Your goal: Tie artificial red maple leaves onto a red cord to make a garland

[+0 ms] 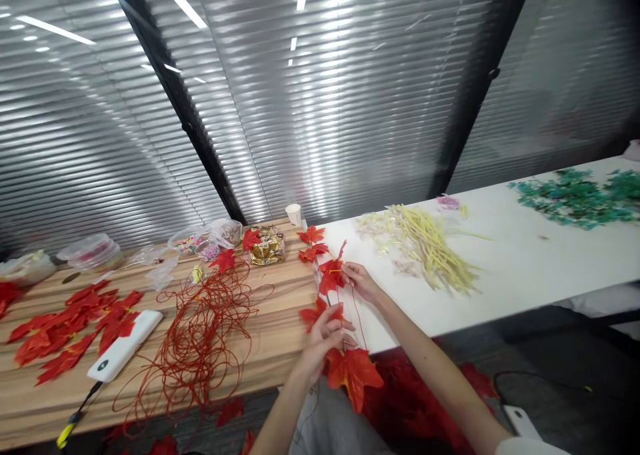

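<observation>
Pinched the upper leaf [330,280] at its yellow stem [337,270], there, in the right grip [359,280], with fingertips all but together! Curled the left grip [320,340] loosely, lower and to the left, close by the middle leaf [311,315]; could not tell its opening or any hold inside. Had cord [359,316] dangling below the right grip, and the lower leaf [354,373] just under the left. Judged the leaves feather-light, soft, easily creased, hardly slippery: best pinched by stem, never by points. Reckoned the cord limp and quick to snag, best taken near a leaf.
</observation>
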`<state>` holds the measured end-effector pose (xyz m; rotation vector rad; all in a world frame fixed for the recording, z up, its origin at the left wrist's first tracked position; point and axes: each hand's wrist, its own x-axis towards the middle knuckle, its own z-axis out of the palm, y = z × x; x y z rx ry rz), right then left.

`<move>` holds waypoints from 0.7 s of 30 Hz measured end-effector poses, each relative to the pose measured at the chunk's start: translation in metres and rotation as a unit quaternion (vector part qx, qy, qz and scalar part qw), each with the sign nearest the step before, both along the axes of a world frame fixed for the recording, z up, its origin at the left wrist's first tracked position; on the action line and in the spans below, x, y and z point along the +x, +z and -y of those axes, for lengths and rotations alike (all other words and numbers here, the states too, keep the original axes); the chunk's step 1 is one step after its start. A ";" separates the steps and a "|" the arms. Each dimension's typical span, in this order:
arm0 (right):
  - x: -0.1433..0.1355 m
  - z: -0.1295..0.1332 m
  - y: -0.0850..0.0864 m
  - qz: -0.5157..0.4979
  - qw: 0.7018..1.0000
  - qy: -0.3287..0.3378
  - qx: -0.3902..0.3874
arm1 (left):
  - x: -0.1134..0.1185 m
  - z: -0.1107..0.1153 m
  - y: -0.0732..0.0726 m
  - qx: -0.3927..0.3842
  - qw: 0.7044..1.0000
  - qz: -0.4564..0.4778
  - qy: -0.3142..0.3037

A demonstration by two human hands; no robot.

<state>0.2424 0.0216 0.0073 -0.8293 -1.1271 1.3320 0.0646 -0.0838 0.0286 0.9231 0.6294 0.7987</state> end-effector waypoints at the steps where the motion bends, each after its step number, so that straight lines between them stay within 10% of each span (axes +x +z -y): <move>1: 0.004 0.005 0.001 -0.002 1.000 -0.022 -0.002 | -0.004 -0.001 0.002 -0.006 1.000 -0.012 -0.012; 11: 0.039 0.056 0.008 -0.019 0.977 -0.211 -0.018 | -0.023 -0.029 0.015 -0.091 0.975 0.160 -0.126; 21: 0.040 0.086 -0.007 -0.060 0.945 -0.319 -0.036 | -0.028 -0.025 0.028 -0.086 0.974 0.143 -0.154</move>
